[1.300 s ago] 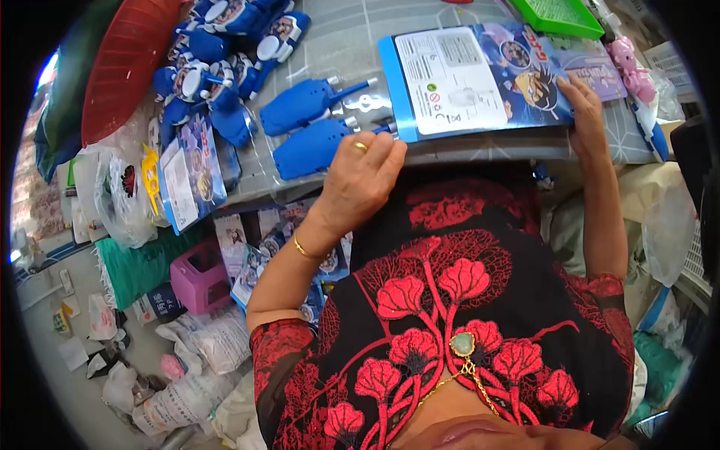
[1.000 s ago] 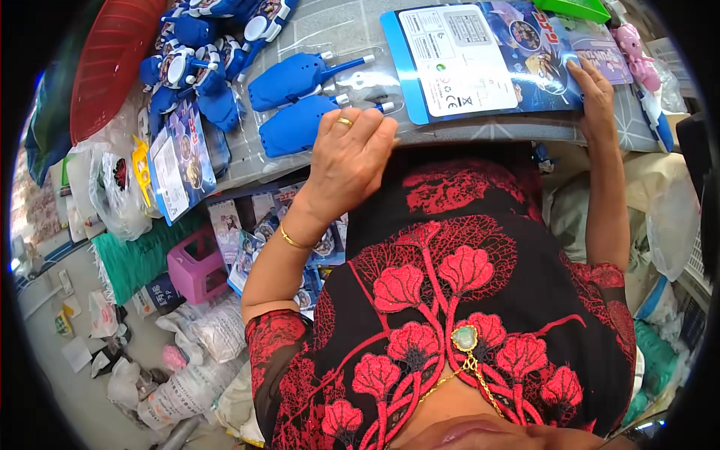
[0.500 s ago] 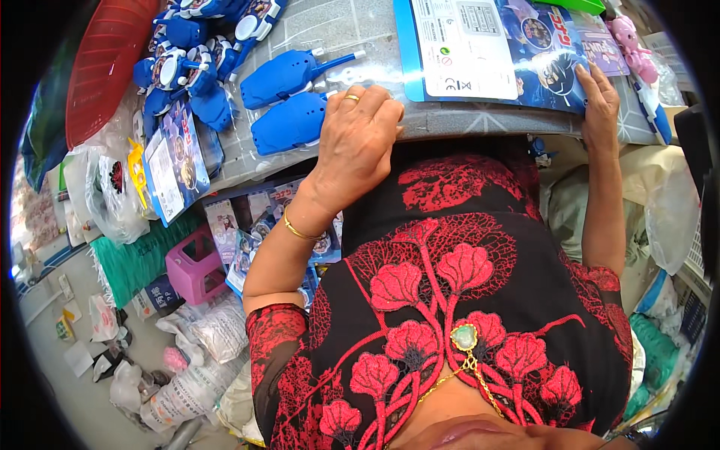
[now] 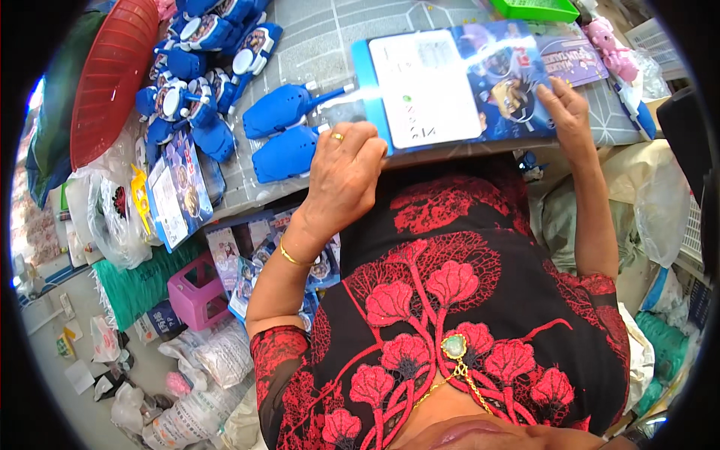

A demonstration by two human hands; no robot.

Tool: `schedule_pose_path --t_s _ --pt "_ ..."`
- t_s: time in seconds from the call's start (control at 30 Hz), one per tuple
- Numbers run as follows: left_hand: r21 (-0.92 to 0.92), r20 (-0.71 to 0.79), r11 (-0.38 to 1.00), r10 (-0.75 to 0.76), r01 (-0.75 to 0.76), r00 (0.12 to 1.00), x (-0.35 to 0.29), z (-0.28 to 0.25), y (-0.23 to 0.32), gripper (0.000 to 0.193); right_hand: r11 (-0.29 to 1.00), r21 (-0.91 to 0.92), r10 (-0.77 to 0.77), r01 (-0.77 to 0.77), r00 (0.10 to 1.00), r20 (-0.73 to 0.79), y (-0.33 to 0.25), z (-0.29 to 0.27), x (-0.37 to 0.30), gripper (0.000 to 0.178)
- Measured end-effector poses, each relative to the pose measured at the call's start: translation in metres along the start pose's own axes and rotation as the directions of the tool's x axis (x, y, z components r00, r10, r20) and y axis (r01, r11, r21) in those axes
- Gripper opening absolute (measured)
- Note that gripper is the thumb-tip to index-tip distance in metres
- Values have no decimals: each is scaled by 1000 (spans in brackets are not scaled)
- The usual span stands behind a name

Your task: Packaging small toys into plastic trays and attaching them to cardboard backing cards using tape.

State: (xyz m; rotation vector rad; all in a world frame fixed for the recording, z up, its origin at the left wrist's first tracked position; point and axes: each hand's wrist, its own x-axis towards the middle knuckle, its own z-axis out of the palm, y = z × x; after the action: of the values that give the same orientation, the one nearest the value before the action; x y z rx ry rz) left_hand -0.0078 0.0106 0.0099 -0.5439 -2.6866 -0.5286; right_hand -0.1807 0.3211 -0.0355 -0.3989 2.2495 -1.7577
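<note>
My right hand [image 4: 568, 118] grips the right edge of a blue printed packaging card [image 4: 491, 82], thumb on top. The card has a white label panel and lies over the table's near edge, slightly blurred. At its lower left corner is my left hand [image 4: 343, 174], fingers curled closed; whatever they pinch is hidden under them. Just left of that hand lie two blue plastic toy pieces, the upper one [image 4: 276, 111] with a thin stem, the lower one [image 4: 283, 157] partly behind my fingers. Clear plastic [image 4: 341, 112] shows between them and the card.
Blue toy watches [image 4: 201, 105] are heaped at the table's left, beside a red basket [image 4: 112, 82] and another printed card [image 4: 180, 187]. A green tray [image 4: 536, 9] and a pink toy figure [image 4: 611, 49] stand far right. A pink stool [image 4: 196, 292] and bags are below left.
The card has shifted left and nearer, its left edge now beside my left hand. My right hand has moved left with it. My left hand stays closed near the blue pieces.
</note>
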Motion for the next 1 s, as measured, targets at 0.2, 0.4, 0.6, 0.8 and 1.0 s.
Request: schedule_pose_path --t_s 0.2,0.4,0.6,0.8,1.0 --pt "-60 -7 998 -38 38 999 -11 -2 1 22 973 199 103 -115 992 70 -8 0 -10 17" --pt "-83 11 994 -65 66 998 -13 -1 0 24 950 275 136 -147 989 60 -22 -16 -19 23" --pt "-79 23 995 -51 53 998 -14 -1 -3 26 924 304 224 -233 972 64 -22 -31 -15 22" --pt "-81 25 996 -38 40 999 -16 -2 -3 22 885 341 321 -317 946 47 -30 -28 -15 19" --pt "-79 -8 997 -5 4 1000 -17 0 -4 18 888 326 315 -325 945 85 -15 -20 -5 18"
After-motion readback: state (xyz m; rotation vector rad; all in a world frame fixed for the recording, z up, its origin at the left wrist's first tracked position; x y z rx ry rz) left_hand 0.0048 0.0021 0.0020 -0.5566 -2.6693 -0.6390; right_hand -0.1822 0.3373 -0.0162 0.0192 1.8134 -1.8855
